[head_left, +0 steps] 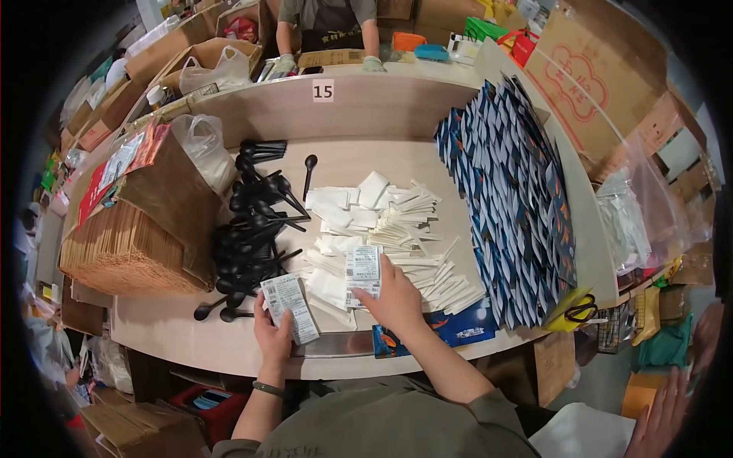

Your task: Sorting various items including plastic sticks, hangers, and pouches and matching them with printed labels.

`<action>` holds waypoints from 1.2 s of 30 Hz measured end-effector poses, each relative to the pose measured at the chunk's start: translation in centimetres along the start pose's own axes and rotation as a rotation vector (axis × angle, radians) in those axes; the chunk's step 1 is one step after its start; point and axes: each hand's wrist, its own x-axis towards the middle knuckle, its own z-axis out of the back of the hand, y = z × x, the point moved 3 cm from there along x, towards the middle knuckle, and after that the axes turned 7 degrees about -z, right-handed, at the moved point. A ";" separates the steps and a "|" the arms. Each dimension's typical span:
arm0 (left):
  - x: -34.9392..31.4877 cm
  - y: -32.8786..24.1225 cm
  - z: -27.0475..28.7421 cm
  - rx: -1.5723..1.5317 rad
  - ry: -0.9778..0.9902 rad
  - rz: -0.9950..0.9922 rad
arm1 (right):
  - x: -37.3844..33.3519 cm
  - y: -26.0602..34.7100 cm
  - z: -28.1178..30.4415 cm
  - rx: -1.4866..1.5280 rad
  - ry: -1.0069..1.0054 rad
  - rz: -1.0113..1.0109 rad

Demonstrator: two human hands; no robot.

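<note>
My left hand [273, 337] grips a flat white printed packet [292, 305] with a barcode, tilted over the table's near edge. In my right hand [395, 299] is a similar printed packet [363, 263], held upright above a heap of white paper packets [343, 206]. Thin white paper sleeves [447, 282] lie spread beside that heap, partly under my right hand. Black plastic spoons [256, 221] are piled left of the packets. Below my right wrist rests a blue printed pouch [469, 320].
Blue pouches [511, 206] stand packed in rows at the right. A carton of brown paper items [130, 244] sits at the left. Black-handled scissors [582, 308] lie on something yellow. Beyond the divider [382, 99] is a gloved person [328, 23]; another person's hand [663, 416] shows lower right.
</note>
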 end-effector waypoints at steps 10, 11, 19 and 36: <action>0.4 -1.3 -0.5 0.005 -0.029 -0.039 | 1.7 -2.4 -1.9 0.582 0.161 -0.120; -0.2 -1.3 0.0 0.059 -0.016 -0.049 | 1.2 -3.3 -1.7 0.731 0.237 -0.129; -0.2 0.8 -0.4 0.008 -0.028 -0.065 | -5.3 -13.0 -1.8 1.401 0.522 -0.469; 1.8 5.3 -1.8 0.097 0.158 -0.114 | -7.2 -19.0 -2.9 1.871 0.661 -0.410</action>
